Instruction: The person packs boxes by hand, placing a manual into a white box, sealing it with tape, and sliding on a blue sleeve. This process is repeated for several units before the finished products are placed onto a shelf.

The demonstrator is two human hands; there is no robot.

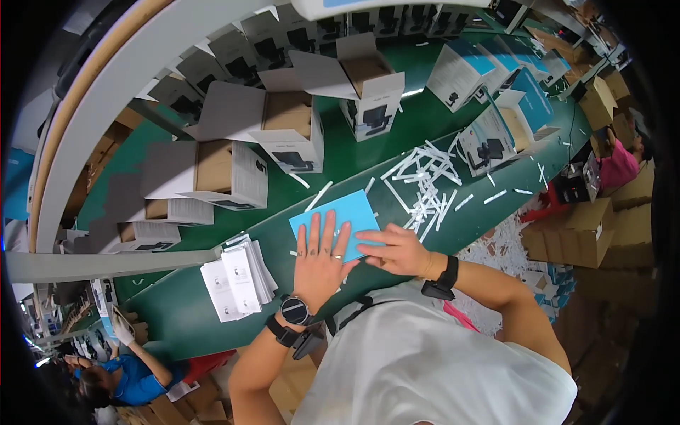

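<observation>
A flat bright-blue rectangular piece (359, 207), like a card or folded box panel, lies tilted on the green work surface before me. My left hand (322, 255) rests flat over its left half, fingers spread and pointing away from me. At its right edge, the fingers of my right hand (398, 249) stretch out over the blue piece, slightly apart, touching it. Whether the right thumb goes under the edge is hard to make out. Just left of my left hand is a stack of white printed leaflets (241, 278).
White paper strips (428, 180) lie heaped to the right. Open printed cartons (290, 134) line the far belt; another open carton (489, 145) stands at right. A grey metal bar (113, 262) crosses at left. Co-workers (134, 375) sit at lower left and far right (616, 166).
</observation>
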